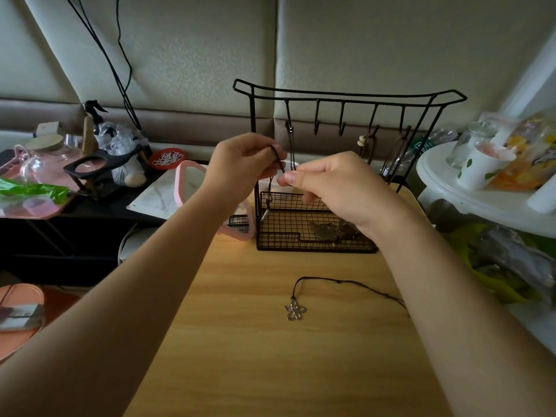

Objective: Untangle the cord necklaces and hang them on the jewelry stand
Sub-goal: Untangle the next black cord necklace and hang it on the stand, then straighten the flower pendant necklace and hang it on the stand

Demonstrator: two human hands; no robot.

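A black wire jewelry stand [346, 94] with a row of hooks and a mesh base stands at the back of the wooden table [270, 341]. Both hands are raised in front of its left side. My left hand [240, 164] pinches a black cord necklace [280, 159], whose small pendant dangles by the mesh base. My right hand [337, 185] pinches the same cord just to the right. A cord runs up to the leftmost hook. Two brown necklaces [368, 142] hang on the right hooks. A black cord necklace with a silver flower pendant [295, 310] lies on the table.
A pink-framed mirror [192, 182] leans left of the stand. A cluttered dark side table [90, 182] with a glass teapot and pink tray lies to the left. A white stand [481, 188] with jars and cups sits at the right, bags below it.
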